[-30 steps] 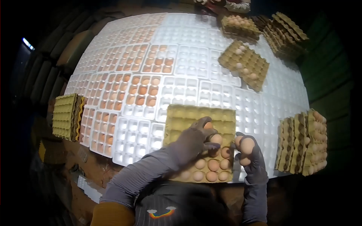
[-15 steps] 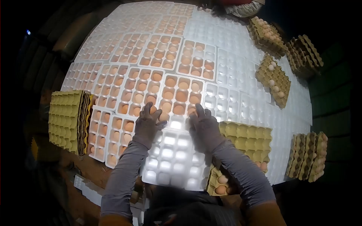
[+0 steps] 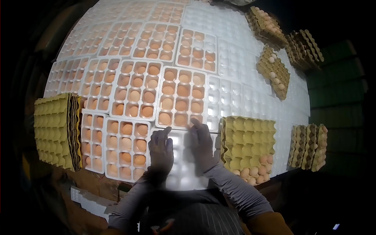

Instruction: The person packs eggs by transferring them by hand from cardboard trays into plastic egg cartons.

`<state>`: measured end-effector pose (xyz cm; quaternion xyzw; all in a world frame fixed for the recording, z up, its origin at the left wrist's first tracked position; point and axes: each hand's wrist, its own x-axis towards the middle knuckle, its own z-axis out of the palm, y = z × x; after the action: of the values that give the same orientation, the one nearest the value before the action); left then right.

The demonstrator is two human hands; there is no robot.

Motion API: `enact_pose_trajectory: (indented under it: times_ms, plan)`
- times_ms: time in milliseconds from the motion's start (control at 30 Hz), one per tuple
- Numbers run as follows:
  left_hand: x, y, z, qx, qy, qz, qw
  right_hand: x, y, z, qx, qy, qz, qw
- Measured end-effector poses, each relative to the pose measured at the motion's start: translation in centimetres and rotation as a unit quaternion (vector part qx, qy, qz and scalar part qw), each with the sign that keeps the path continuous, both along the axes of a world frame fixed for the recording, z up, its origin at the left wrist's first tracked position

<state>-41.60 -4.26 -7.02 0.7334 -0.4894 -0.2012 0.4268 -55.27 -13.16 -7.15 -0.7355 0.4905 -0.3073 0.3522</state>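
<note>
A white foam tray [image 3: 159,98] in front of me holds brown eggs in its cells, with an egg [image 3: 165,118] at its near left corner. My left hand [image 3: 161,152] hovers over the near foam tray [image 3: 181,156], fingers loosely bent and apart, holding nothing. My right hand [image 3: 201,145] is at the near right corner of the egg-filled tray, its fingertips by the corner egg there. Nothing shows in its grasp. The near tray's visible cells hold no eggs; both hands and forearms cover parts of it.
To the right stands a cardboard egg carton stack [image 3: 248,137] with eggs [image 3: 252,172] at its near edge. Another carton stack [image 3: 51,131] stands at the left. More egg-filled foam trays [image 3: 135,92] lie left and beyond. Cartons with eggs [image 3: 274,72] sit farther right.
The near row of the tray ahead now shows eggs where a cell stood bare. Both hands have drawn back toward me. The whole view has shifted.
</note>
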Motion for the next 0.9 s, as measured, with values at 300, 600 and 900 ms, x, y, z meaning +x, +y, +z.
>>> enact_pose_trajectory:
  times_ms: [300, 600, 900]
  plan:
    - [-2.7, -2.3, -5.3, 0.072, -0.281, -0.056, 0.955, -3.4, 4.5, 0.7, -0.012, -0.042, 0.125, 0.991]
    - [-10.5, 0.0, 5.8, -0.046, -0.034, -0.311, 0.949, -28.1, 0.8, 13.2, 0.020, 0.184, 0.131, 0.974]
    - [-19.1, 0.3, 7.3, -0.016, -0.208, -0.386, 0.899, -32.8, -0.1, 8.8, -0.005, 0.062, 0.219, 0.974]
